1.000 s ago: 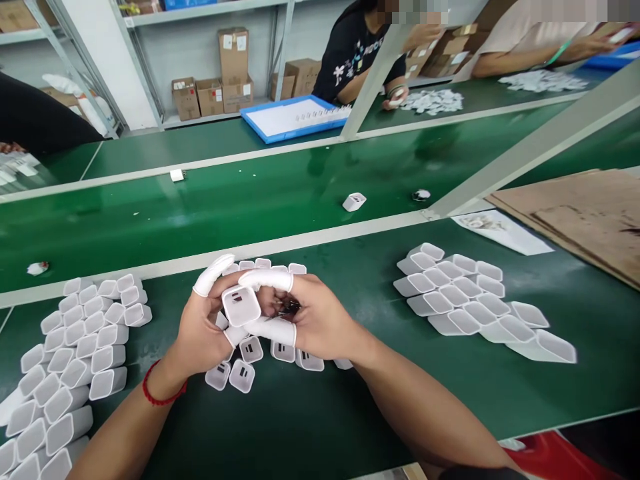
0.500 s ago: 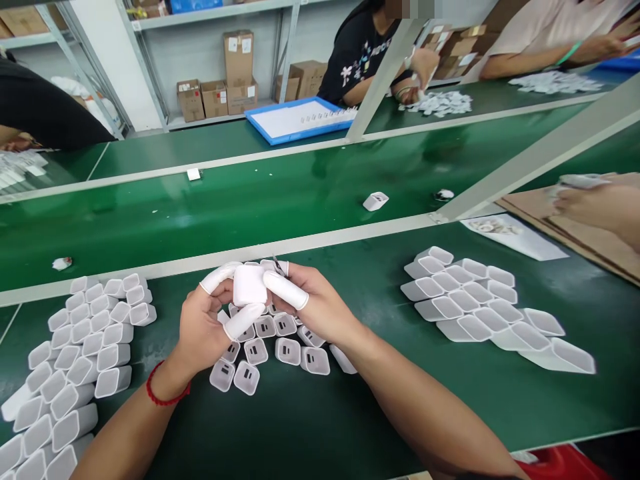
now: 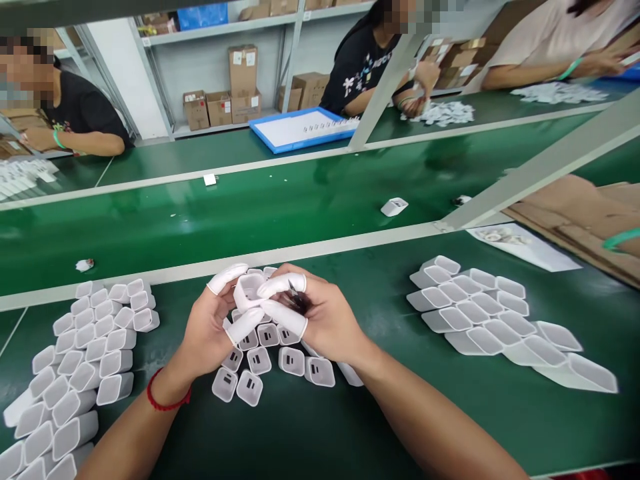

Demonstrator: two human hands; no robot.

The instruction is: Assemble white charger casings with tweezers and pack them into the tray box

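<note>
My left hand and my right hand meet over the green table, both pinching one small white charger shell between fingers in white finger cots. A thin dark metal tool is tucked in my right palm. Below the hands lies a loose group of white shells with two slots each. Neat rows of empty white shells lie at the left and at the right.
A green conveyor belt runs beyond the table, carrying a white shell and small scraps. Metal frame posts cross at the right, near cardboard sheets. Other people work at the far bench beside a blue tray.
The shell has been turned in my fingers, from its closed face to its open side. My view has tilted up a little. A co-worker's hand at the right edge has gone.
</note>
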